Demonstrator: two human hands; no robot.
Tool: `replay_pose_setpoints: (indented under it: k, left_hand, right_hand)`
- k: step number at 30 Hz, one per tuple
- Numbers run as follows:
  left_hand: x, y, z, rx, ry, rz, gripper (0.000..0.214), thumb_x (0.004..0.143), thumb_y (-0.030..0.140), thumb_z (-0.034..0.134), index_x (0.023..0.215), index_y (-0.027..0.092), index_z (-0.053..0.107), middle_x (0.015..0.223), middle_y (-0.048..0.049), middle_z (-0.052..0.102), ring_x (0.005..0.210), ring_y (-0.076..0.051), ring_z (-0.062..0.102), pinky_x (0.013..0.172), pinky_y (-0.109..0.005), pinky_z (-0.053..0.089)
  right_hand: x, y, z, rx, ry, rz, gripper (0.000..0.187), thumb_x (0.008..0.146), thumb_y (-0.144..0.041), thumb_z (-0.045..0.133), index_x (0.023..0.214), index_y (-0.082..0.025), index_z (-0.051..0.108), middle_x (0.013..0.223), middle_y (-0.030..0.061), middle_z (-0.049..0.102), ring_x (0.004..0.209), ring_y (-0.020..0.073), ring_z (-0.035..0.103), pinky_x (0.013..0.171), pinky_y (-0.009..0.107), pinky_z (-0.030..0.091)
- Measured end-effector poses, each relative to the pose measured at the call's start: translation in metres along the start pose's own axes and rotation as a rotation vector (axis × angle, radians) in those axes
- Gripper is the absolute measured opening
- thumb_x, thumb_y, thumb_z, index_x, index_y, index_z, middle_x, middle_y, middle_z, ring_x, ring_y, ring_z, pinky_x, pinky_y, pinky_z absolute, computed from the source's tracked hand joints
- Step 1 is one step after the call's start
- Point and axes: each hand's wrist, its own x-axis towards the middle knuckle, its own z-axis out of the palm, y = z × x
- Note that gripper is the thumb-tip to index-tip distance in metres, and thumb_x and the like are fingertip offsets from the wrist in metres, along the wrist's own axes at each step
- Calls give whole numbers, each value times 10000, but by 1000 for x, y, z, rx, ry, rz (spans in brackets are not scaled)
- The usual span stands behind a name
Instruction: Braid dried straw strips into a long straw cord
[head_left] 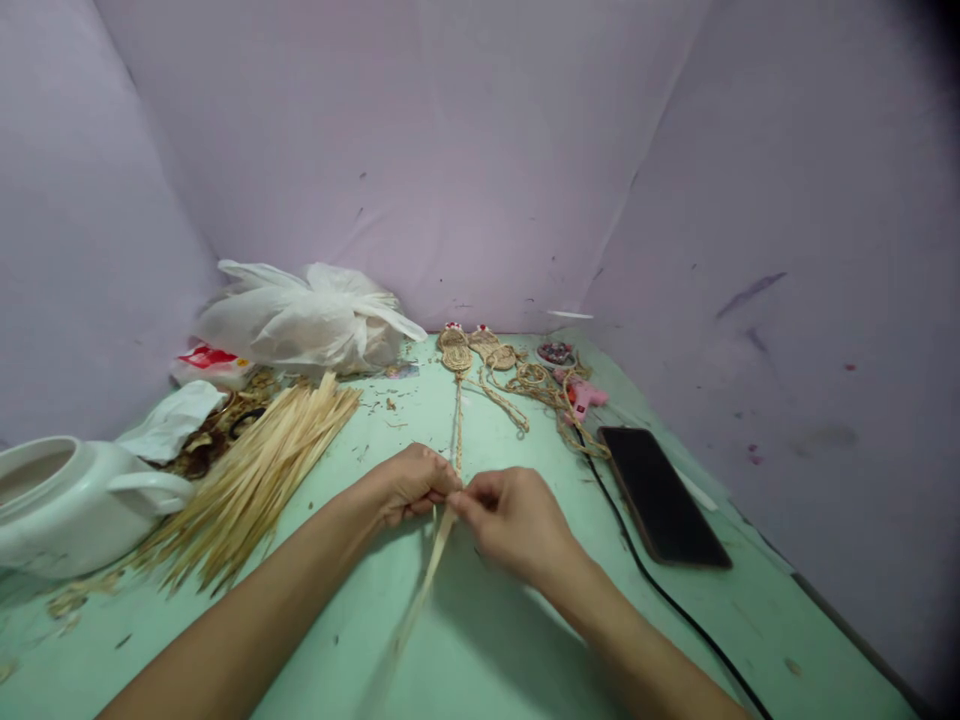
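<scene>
Pinched at the braid's near end, fingertips of the left hand [420,485] and right hand [521,520] nearly meet over the table [337,650], the right thumb and forefinger pressed together on a strand, the left fingers curled in close beside them. From where I stand, the braid [460,435] runs straight away from the hands, toward the left of two coiled pieces [455,357] by the back wall; whether it is fastened there I can't tell. Loose straw [435,565] trails on the near side of the fingers, its far tip blurred. It looks to me like plaiting in mid-run: finished cord beyond the hands, unworked lengths this side. A next turn would call for the left hand to hold the crossing firm while the right folds one strand over its neighbour, with even tension so the plait doesn't slacken. Should a length run short, the straw bundle [277,470] lies near the left forearm, beside the pot [75,520]; the glue gun [587,396] lies apart, beyond the phone [664,497].
</scene>
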Motion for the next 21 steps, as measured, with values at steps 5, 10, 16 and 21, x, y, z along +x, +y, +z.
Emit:
replay_pose_setpoints:
  k: [5,10,16,21]
  left_hand:
    - [0,1,-6,60,-48,34,189,516,231,534,432,172,375,319,76,279,260,-29,191,291,-188,68]
    - [1,-1,-7,138,-47,46,137,510,203,501,428,171,396,322,69,284,270,-43,214,306,-197,97]
    - [-1,3,-2,447,114,70,101,499,144,453,407,138,492,328,26,389,320,-59,288,361,-204,206]
    - [-9,8,-17,567,54,26,122,529,185,495,498,124,596,422,-14,532,347,-64,331,378,-197,248]
  right_hand:
    - [19,9,-3,561,-3,256,153,681,-277,503,658,-146,578,595,32,573,527,110,488,516,227,364]
    - [20,4,11,720,-245,352,139,634,-227,521,525,-146,488,403,-59,374,361,42,276,377,187,192]
    - [25,11,18,684,-137,312,71,563,-182,545,514,-132,531,385,-72,391,360,29,229,394,202,159]
    - [26,13,18,717,-108,321,68,537,-193,559,514,-133,538,404,-51,456,368,33,264,397,202,166]
